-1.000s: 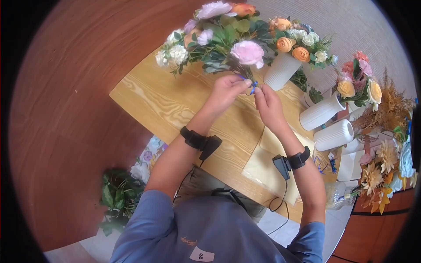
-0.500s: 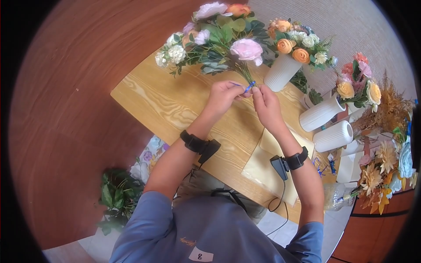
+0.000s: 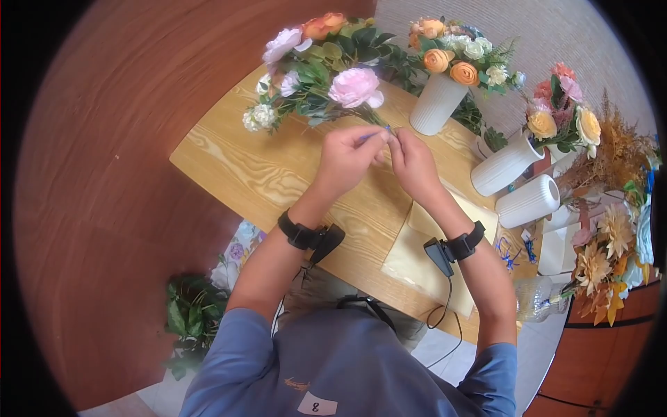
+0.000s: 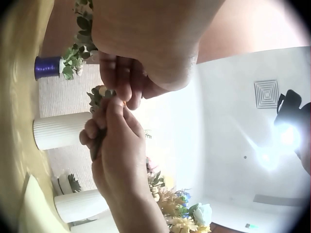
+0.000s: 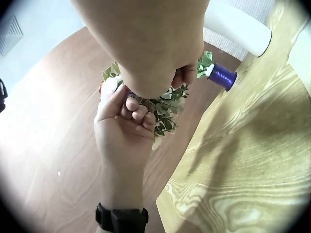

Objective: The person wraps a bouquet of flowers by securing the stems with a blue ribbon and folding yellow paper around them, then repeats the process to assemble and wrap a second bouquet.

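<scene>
A bouquet of artificial flowers, with a large pink peony point(image 3: 356, 87) and an orange bloom point(image 3: 324, 26), hangs over the far part of the table, heads to the far left. Its stems point(image 3: 372, 115) run down to my two hands, where a blue ribbon point(image 3: 368, 137) shows. My left hand point(image 3: 347, 158) pinches the ribbon between thumb and finger. Pressed up beside it, my right hand point(image 3: 415, 165) has its fingers curled round the lower stems point(image 4: 98, 144), seen in the left wrist view. The fingertips of both hands meet and hide the wrapped spot.
A white ribbed vase point(image 3: 439, 104) of orange and white flowers stands behind my right hand. Two more white vases lie tilted in view at right, one holding flowers point(image 3: 543, 125). A purple ribbon spool point(image 5: 222, 76) sits on the table point(image 3: 236, 156). Yellowish paper point(image 3: 417, 260) lies near me.
The bouquet has swung left and tilted lower. My hands have drawn together over the tied stems, covering the blue ribbon loop that showed before. The head view has shifted slightly.
</scene>
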{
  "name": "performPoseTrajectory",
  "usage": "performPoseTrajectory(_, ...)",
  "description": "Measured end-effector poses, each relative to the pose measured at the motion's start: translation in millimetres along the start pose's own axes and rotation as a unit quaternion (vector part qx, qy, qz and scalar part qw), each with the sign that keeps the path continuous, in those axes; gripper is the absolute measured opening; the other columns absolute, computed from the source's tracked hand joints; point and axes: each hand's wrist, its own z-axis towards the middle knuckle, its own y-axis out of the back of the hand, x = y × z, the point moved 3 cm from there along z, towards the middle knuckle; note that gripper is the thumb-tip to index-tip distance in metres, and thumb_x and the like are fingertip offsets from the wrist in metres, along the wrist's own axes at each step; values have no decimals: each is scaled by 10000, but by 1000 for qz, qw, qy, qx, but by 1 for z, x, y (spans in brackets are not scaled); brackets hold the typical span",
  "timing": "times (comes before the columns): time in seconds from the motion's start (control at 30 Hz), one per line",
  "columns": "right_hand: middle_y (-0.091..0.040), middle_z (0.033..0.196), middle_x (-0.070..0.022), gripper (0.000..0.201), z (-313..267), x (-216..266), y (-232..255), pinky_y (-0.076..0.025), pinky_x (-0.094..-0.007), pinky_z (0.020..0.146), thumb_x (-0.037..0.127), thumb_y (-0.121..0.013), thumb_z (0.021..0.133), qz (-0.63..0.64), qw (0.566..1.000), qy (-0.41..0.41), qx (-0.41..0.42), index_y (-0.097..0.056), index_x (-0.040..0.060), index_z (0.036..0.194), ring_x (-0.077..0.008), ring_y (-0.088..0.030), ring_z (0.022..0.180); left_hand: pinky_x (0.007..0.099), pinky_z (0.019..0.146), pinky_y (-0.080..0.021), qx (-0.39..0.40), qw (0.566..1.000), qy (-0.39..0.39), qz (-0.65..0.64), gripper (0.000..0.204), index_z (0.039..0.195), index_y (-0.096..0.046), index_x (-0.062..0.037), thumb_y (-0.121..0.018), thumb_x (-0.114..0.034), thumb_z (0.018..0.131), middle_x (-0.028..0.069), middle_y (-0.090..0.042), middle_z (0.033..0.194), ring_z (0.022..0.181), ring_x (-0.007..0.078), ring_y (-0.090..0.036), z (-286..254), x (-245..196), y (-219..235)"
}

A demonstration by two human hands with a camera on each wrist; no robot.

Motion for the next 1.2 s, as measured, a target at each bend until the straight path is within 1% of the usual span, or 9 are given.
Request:
performPoseTrajectory(0.07,-549,742,-241,147,0,-1,-6,-428,-476,638,108,-505,926,-9,999,30,-9,-494,-11,842,-418,-549,722,189,497,-414,-37,998,-4,51,162,975,-698,39,-644,-86,888,12,-634,723,561,36,-519,5,-8,-5)
performPoseTrajectory(0.17,-551,741,-235,173,-1,1,-7,-431,-480,644,134,-507,937,12,997,64,-30,-501,-10,841,-419,-549,724,176,439,-366,-5,997,5,77,185,1011,-693,32,-648,-99,888,-2,-614,672,505,21,-484,9,-7,-12)
performPoseTrajectory(0.4,-544,740,-237,215,1,-3,6,-420,-480,646,164,-512,947,16,1000,-5,-11,-497,-16,830,-417,-541,716,183,452,-380,103,990,94,14,180,1014,-695,15,-639,-101,888,4,-604,638,492,39,-505,7,2,20)
performPoseTrajectory(0.57,-534,734,-239,233,0,-5,2,-410,-482,635,170,-514,948,38,999,-28,-8,-482,-20,818,-420,-533,707,206,413,-332,-11,959,220,-177,162,1002,-640,-5,-594,-137,921,-21,-495,546,438,52,-437,14,29,34)
performPoseTrajectory(0.67,-534,735,-240,230,-4,0,-6,-409,-488,632,170,-514,949,18,1000,-19,13,-483,-17,819,-424,-532,703,205,399,-295,-2,930,240,-278,111,956,-604,-34,-585,-141,933,-42,-462,527,418,44,-400,18,35,30)
performPoseTrajectory(0.8,-539,738,-237,217,-8,5,-10,-414,-495,635,165,-515,945,-14,1000,11,6,-485,-10,820,-427,-535,701,193,396,-282,17,914,241,-327,100,882,-583,-69,-583,-150,941,-58,-451,515,398,41,-376,20,40,27)
performPoseTrajectory(0.87,-546,745,-233,206,-9,7,-10,-422,-500,642,161,-520,939,-37,998,43,-2,-487,-6,822,-425,-542,710,193,386,-263,-2,934,204,-294,111,849,-567,-93,-590,-155,939,-61,-450,510,374,42,-345,18,37,22)
performPoseTrajectory(1.07,-559,791,-224,210,-12,13,-11,-439,-489,670,171,-517,937,-41,999,16,27,-491,-8,830,-409,-557,764,215,380,-247,-68,937,200,-277,86,843,-564,-104,-615,-129,908,-51,-431,478,358,56,-335,20,45,19)
performPoseTrajectory(1.2,-565,815,-225,212,-13,13,-10,-446,-483,683,176,-516,938,-37,999,17,34,-500,-11,840,-408,-561,782,221,382,-245,-65,940,209,-261,76,866,-555,-103,-625,-119,889,-54,-419,465,361,59,-335,21,43,22)
